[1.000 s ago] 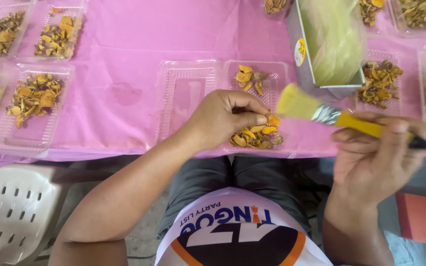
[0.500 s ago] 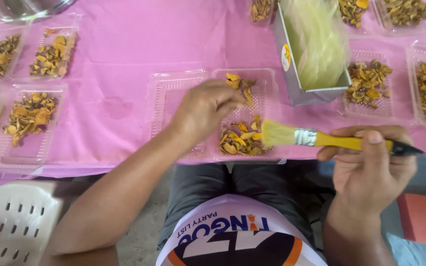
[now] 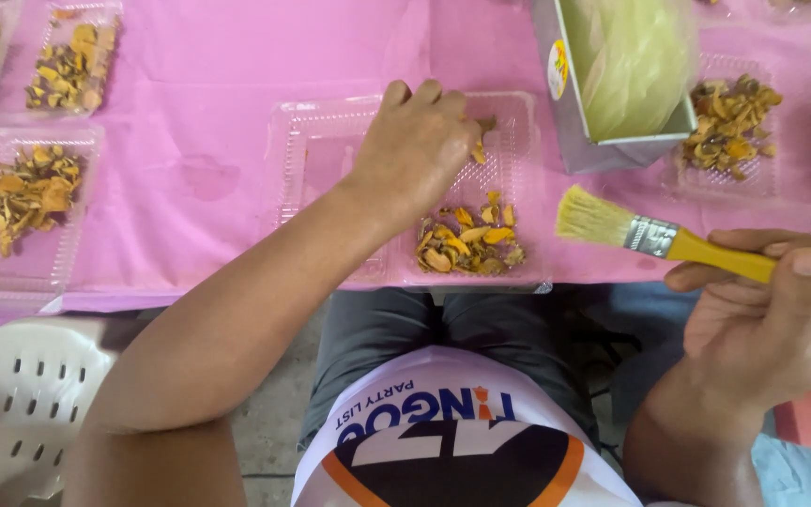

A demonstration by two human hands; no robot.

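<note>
My left hand [image 3: 417, 148] rests over an open clear plastic clamshell tray [image 3: 518, 117] on the pink tablecloth, fingers curled and pinching at orange dried pieces [image 3: 478, 150] near its far end. A heap of yellow-orange dried slices [image 3: 466, 246] lies in the near end of that tray. My right hand [image 3: 770, 319] grips the yellow handle of a paintbrush [image 3: 654, 235], whose pale bristles point left, just right of the tray and off it. The empty lid half [image 3: 316, 155] lies left of my left hand.
A grey box lined with a green plastic bag [image 3: 617, 80] stands behind the brush. Filled clear trays sit at the left [image 3: 35, 192] [image 3: 72, 56] and right [image 3: 729, 122]. A white perforated plastic chair [image 3: 21, 394] is at lower left, below the pink table's front edge.
My left hand has moved up from the near heap toward the tray's far end. The brush has swung right, off the tray, and the camera has come closer.
</note>
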